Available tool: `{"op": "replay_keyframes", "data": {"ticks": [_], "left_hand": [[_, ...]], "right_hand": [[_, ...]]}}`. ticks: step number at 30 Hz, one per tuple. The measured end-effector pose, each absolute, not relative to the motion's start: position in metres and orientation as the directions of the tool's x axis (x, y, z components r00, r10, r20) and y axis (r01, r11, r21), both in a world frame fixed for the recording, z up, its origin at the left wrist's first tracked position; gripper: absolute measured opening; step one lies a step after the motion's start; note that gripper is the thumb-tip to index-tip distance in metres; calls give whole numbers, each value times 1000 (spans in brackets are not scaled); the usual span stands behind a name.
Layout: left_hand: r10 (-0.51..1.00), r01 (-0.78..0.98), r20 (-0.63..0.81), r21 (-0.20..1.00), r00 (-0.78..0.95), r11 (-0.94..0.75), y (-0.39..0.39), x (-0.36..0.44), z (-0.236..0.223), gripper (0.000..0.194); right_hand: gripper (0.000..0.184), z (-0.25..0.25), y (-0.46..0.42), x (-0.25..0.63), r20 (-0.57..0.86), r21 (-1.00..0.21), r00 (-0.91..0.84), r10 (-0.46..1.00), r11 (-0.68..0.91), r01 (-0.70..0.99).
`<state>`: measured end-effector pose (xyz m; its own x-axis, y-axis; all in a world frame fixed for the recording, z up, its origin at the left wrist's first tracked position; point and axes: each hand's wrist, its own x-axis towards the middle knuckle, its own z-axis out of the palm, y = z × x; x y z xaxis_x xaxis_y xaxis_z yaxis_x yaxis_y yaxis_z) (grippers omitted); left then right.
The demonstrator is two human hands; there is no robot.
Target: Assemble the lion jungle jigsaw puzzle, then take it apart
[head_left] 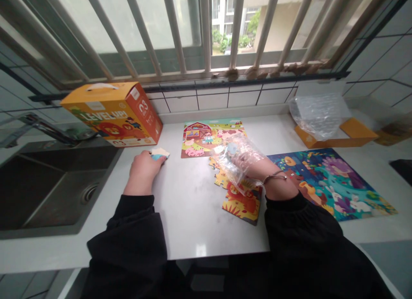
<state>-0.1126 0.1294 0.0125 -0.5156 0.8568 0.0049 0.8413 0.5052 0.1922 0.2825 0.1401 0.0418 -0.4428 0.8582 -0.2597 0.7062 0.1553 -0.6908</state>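
My left hand is closed around a few jigsaw puzzle pieces, pale and blue, on the counter near the orange box. Inside a clear plastic bag is my right hand; the crinkled, shiny plastic blurs its fingers. Some light blue bits show through the bag near the fingertips. Under and beside the bag lies a partly joined lion puzzle in yellow and orange. Behind it, a farm picture puzzle lies flat, its right part covered by the bag.
An orange "LEVEL UP!" box stands at the left, beside the sink and faucet. Right of my right arm lies a dark blue forest puzzle. An opened orange box with clear plastic wrap sits behind it.
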Motion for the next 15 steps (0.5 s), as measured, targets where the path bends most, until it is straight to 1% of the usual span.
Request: {"op": "replay_keyframes", "data": {"ticks": [2, 4, 6, 8, 10, 11, 13, 15], "left_hand": [[852, 823, -15, 249, -523, 510, 131, -118, 15, 70], [847, 806, -32, 291, -530, 515, 131, -121, 18, 67], [844, 790, -35, 331, -536, 516, 131, -121, 21, 56], [839, 763, -30, 398, -544, 509, 129, -119, 22, 44], [834, 695, -33, 536, -551, 480, 128, -110, 22, 36], [839, 639, -38, 629, -543, 442, 127, -104, 22, 35], [868, 497, -15, 815, -496, 298, 124, -84, 22, 39], [926, 380, 54, 920, -375, 100, 119, -56, 24, 46]], "right_hand": [[43, 46, 135, 287, -328, -697, -462, 824, 119, 707], [40, 51, 131, 291, -422, -690, -496, 759, 86, 719], [44, 56, 127, 293, -545, -669, -561, 623, 80, 739], [49, 60, 125, 293, -632, -682, -646, 429, 90, 726], [55, 63, 124, 292, -625, -746, -731, 272, 68, 663], [59, 65, 124, 292, -597, -782, -768, 231, 44, 621], [65, 67, 124, 292, -534, -838, -817, 215, -6, 546], [66, 67, 123, 294, -477, -876, -845, 241, -55, 479]]}}
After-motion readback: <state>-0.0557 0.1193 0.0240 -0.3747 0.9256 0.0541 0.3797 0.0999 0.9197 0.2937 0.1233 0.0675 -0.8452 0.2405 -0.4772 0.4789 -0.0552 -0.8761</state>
